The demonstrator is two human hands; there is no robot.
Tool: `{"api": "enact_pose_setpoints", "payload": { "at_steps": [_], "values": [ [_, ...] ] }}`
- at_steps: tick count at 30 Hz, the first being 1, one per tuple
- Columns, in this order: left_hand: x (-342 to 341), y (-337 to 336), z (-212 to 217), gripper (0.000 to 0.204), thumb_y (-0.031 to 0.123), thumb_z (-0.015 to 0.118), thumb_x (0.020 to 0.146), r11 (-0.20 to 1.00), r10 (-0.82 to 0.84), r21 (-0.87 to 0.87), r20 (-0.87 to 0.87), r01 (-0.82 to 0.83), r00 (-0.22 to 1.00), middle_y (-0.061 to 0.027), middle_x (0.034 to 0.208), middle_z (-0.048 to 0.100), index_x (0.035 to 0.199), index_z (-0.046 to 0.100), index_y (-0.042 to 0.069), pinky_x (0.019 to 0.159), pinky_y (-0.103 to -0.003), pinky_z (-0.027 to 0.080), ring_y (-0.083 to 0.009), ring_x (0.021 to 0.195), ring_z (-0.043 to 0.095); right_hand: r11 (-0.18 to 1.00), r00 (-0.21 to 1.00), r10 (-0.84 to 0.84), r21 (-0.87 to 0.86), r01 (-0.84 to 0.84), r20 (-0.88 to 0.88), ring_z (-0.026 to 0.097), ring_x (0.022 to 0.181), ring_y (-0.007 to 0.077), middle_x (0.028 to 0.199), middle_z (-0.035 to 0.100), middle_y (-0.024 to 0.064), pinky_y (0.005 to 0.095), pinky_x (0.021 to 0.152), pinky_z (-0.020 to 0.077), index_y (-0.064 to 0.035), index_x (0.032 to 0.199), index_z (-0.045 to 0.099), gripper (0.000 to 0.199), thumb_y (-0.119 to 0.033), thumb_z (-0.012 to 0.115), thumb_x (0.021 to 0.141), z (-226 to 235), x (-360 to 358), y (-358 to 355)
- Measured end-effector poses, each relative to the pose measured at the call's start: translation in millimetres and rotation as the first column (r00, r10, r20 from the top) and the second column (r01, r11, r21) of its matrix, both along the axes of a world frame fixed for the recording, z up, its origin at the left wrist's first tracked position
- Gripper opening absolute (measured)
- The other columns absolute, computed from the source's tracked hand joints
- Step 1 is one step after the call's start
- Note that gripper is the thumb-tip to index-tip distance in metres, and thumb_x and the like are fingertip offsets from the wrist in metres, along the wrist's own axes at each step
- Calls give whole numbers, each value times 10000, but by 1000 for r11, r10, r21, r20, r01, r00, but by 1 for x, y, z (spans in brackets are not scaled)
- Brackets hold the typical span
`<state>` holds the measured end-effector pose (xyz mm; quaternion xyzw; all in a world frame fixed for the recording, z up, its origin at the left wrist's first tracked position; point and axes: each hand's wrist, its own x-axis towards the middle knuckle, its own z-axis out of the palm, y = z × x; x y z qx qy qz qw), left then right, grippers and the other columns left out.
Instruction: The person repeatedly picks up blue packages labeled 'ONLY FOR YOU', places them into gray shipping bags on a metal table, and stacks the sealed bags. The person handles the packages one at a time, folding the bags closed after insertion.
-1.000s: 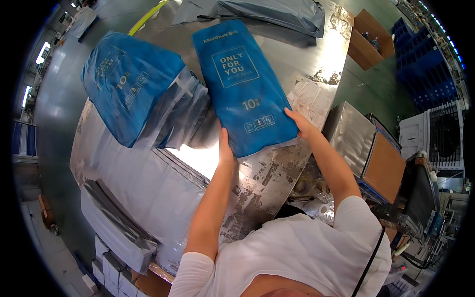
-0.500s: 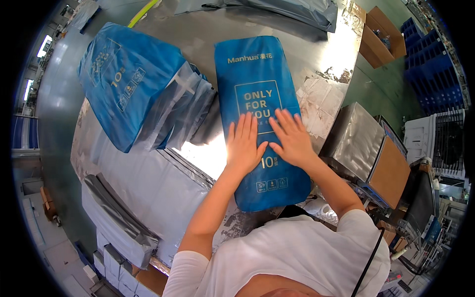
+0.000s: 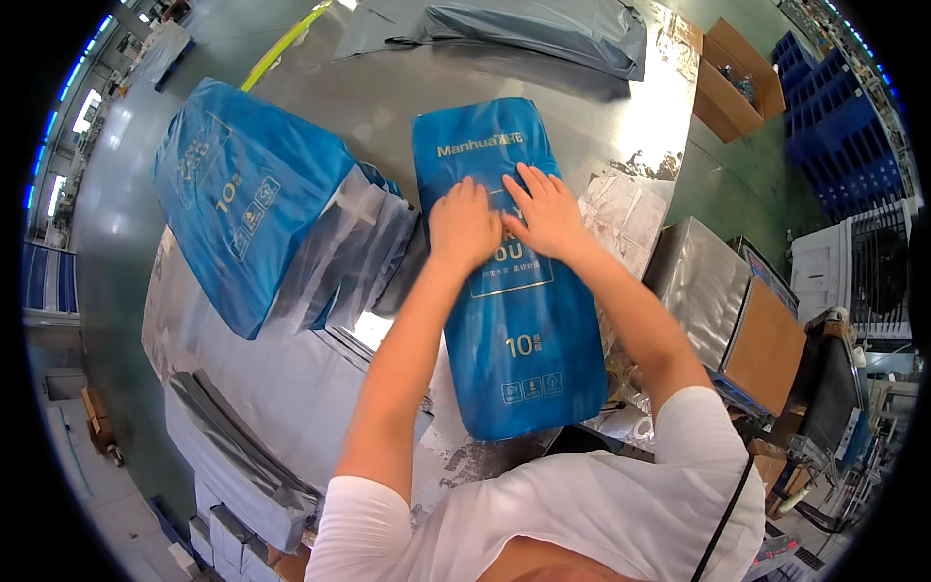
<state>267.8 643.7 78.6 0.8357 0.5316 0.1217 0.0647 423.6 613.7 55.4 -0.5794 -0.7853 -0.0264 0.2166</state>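
Note:
A long blue plastic package [image 3: 514, 320] lies flat on the shiny metal table [image 3: 388, 107], its length running away from me. My left hand [image 3: 464, 225] and my right hand [image 3: 545, 211] both press flat on its upper middle, fingers spread, side by side. Neither hand grips anything. To the left, a second blue package [image 3: 242, 223] rests tilted on a stack of clear and grey bags [image 3: 364, 247].
A grey bag [image 3: 524, 29] lies at the table's far end. Grey bag stacks [image 3: 242, 456] sit at the lower left. An open cardboard box [image 3: 732, 82] stands at the upper right, a metal-sided box [image 3: 737, 310] on my right, blue crates [image 3: 839, 145] beyond.
The blue package was held tilted a second ago, then laid flat and straightened. Both hands have slid up its face, away from me.

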Motion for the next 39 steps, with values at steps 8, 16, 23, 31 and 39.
{"api": "enact_pose_setpoints", "payload": {
  "at_steps": [8,16,23,31,39],
  "values": [
    [2,74,-43,570,427,398,856,985,122,132,-102,-108,987,-108,1414,246,1349,311,155,1060,-443,121,-236,1320,187,985,987,-157,72,156,18,268,1283,261,1366,326,141,420,1053,176,-133,1283,415,555,-416,480,810,-29,1,100],
    [-34,59,-44,487,327,323,910,979,-130,184,218,90,967,-138,1406,245,1353,294,128,1071,-392,125,-269,1314,192,985,798,148,16,-171,-584,171,1319,283,1408,229,161,358,1075,127,-78,1340,302,555,-406,367,897,-31,37,98],
    [-75,-128,-127,556,434,271,932,716,608,-510,792,476,-66,-134,1335,351,1349,261,66,986,-345,332,-248,1189,383,871,229,-215,-292,-394,-949,112,1330,217,1450,109,95,338,1076,114,-92,1400,108,622,-453,273,921,-98,48,-112],
    [-58,-130,-43,595,498,322,896,606,738,-490,640,626,-213,-139,1187,488,1272,378,40,852,-331,445,-241,1023,515,772,-340,-549,-306,-557,-764,364,1209,228,1353,334,106,344,984,326,-93,1361,259,606,-462,374,894,-6,50,-122],
    [-41,-78,138,595,487,468,807,513,682,-564,726,647,92,-149,1098,543,1160,492,7,800,-318,444,-232,947,535,779,-416,-475,-152,-608,-776,558,897,207,1015,579,102,336,768,465,-49,1125,516,460,-398,478,827,104,87,-99]
  ]
}}
